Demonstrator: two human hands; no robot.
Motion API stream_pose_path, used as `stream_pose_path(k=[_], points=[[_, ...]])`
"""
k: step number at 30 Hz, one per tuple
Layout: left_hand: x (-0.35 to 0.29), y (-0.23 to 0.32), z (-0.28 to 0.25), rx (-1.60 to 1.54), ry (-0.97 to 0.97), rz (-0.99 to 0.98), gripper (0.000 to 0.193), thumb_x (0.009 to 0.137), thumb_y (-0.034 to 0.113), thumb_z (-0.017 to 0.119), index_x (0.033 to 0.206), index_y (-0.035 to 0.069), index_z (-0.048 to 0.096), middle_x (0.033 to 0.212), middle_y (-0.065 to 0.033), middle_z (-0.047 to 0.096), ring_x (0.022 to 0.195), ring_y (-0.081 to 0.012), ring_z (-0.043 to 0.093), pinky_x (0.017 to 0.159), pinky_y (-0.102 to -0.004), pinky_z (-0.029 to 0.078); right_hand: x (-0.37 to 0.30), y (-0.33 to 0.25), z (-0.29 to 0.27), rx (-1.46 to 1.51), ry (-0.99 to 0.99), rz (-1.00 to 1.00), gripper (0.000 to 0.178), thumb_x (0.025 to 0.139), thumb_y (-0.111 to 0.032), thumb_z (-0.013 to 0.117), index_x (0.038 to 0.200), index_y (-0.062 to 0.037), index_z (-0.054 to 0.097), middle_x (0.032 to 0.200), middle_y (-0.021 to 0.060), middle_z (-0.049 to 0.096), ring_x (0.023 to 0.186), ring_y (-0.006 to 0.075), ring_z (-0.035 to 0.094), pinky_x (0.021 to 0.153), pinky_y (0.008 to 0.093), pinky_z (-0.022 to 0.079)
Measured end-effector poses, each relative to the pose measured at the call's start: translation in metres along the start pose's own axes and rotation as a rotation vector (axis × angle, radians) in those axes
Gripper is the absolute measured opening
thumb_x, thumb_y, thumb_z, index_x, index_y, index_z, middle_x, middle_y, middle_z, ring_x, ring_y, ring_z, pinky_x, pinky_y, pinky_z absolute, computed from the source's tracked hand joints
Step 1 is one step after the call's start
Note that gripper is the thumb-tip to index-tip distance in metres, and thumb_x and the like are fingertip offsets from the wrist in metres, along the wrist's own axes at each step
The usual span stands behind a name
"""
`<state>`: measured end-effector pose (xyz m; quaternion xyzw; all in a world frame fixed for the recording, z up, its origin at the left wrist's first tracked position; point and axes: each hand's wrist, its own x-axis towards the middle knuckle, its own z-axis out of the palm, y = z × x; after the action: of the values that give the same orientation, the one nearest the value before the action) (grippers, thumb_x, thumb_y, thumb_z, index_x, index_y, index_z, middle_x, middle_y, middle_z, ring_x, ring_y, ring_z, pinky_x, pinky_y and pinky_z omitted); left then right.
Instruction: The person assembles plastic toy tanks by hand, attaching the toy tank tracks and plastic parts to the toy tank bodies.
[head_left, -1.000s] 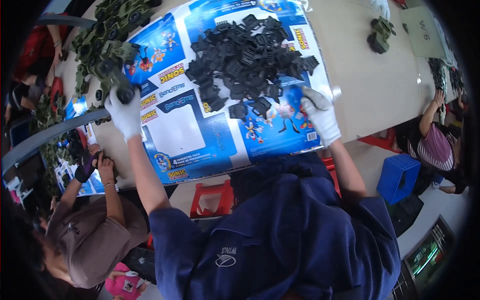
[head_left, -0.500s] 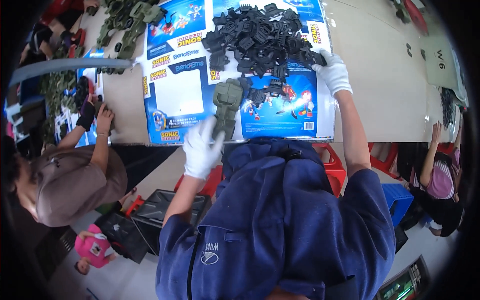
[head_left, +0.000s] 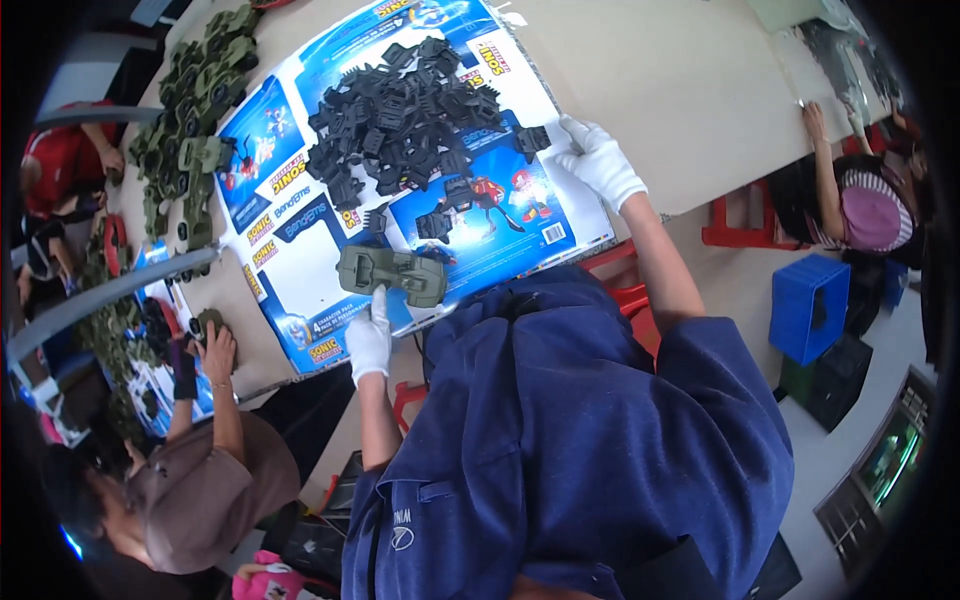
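An olive-green plastic toy vehicle body lies crosswise near the front edge of the printed sheet. My left hand, in a white glove, grips its near side, with one fingertip over the edge; the other fingers are partly hidden. My right hand, also gloved in white, rests at the sheet's right edge with its fingers apart. Just left of those fingertips sits a single black plastic part, not touching them. A large heap of black plastic parts covers the middle of the sheet, with a few loose ones nearer me.
The blue and white printed sheet covers part of the beige table. Several green vehicle bodies are piled at the left. Beside them a grey curved bar crosses the view. A co-worker in brown handles parts on my left.
The view has swung, so the sheet appears tilted. The vehicle body has turned from lengthwise to crosswise, and my left hand is now at its side. My right hand is apart from the black parts.
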<state>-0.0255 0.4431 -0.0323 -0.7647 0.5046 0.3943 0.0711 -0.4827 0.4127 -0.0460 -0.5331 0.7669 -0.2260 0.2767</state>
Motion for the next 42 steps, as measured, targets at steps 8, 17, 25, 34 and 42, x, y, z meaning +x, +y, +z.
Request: stream_pose_path(k=[8,17,25,34,42], points=[[-0.001,0.084,-0.027,0.877,0.144,1.071,0.083,0.064,0.029,0.083,0.137,0.011,0.048,0.128,-0.0098,0.056,0.128,-0.0303,0.046,0.111,-0.049,0.03,0.018,-0.031,0.007,-0.361,-0.115,-0.447,0.057,0.073,-0.01,0.074,0.128,-0.0072,0.06,0.116,0.0149,0.067,0.105,0.0315,0.064,0.093,0.0396,0.05],[-0.006,0.101,-0.015,0.672,0.094,0.638,0.063,0.076,0.051,0.075,0.122,0.01,0.064,0.103,-0.0103,0.07,0.1,-0.0279,0.065,0.088,-0.0357,0.049,-0.02,-0.026,0.018,0.03,-0.049,-0.28,0.053,0.088,-0.012,0.068,0.139,-0.0051,0.053,0.132,0.0171,0.06,0.115,0.0283,0.062,0.099,0.0344,0.048],[-0.034,0.124,-0.018,-0.23,-0.21,0.416,0.064,0.077,0.05,0.077,0.118,0.003,0.065,0.099,-0.0187,0.073,0.095,-0.0316,0.07,0.087,-0.0372,0.053,-0.028,-0.112,0.025,1.186,-0.608,-0.079,0.049,0.099,-0.013,0.059,0.145,-0.0052,0.046,0.138,0.0052,0.056,0.111,0.0112,0.057,0.094,0.0249,0.047],[-0.092,0.174,-0.05,0.247,-0.059,0.445,0.082,0.081,0.055,0.067,0.133,-0.006,0.051,0.105,-0.0245,0.069,0.101,-0.0385,0.067,0.088,-0.0432,0.052,-0.022,-0.111,0.028,1.403,-0.76,-0.151,0.059,0.098,-0.022,0.061,0.146,0.0046,0.04,0.15,0.0116,0.045,0.137,0.0191,0.041,0.115,0.0315,0.029],[-0.094,0.173,-0.047,0.172,-0.132,0.413,0.081,0.08,0.057,0.067,0.128,-0.007,0.054,0.102,-0.0249,0.069,0.099,-0.0391,0.067,0.088,-0.0433,0.052,-0.022,-0.102,0.025,1.158,-0.697,-0.285,0.062,0.095,-0.029,0.064,0.145,0.0026,0.043,0.15,0.0126,0.046,0.139,0.0196,0.039,0.115,0.0329,0.028]])
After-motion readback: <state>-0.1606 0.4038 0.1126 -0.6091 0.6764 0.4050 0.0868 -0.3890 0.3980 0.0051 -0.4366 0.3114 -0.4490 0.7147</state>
